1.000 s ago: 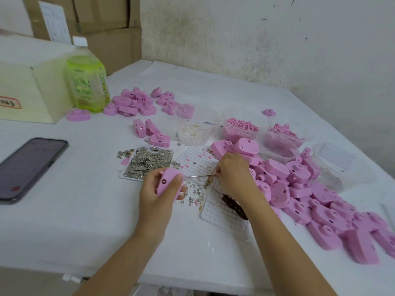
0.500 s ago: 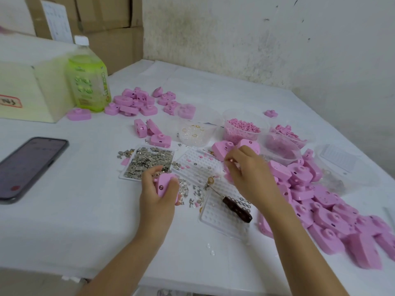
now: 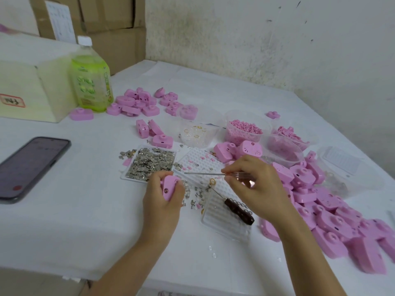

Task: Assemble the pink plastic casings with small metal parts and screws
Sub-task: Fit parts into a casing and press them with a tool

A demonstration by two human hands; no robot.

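Gripping a pink casing [image 3: 170,187] in the curled left hand [image 3: 162,201], a person sits at a white table [image 3: 64,221]. Thumb and fingers wrap round the part, which is held just in front of a tray of small metal parts [image 3: 149,165]. The right hand [image 3: 256,186] hovers over a white studded tray [image 3: 198,163], with thumb and forefinger pinching a thin screwdriver [image 3: 205,173] that appears to have a clear handle. Its other fingers are curled beneath. The shaft lies level and points left, its tip close to the casing but apart from it. Both bare forearms reach in from the lower edge of the view and angle toward each other.

A dark-handled tool [image 3: 238,210] lies on a clear ribbed tray [image 3: 226,227] below the right hand. A large heap of pink casings [image 3: 324,210] spreads along the table's right side, and a smaller cluster [image 3: 136,103] lies farther back beside a green bottle [image 3: 92,82]. A phone [image 3: 30,165] rests face up at the left.
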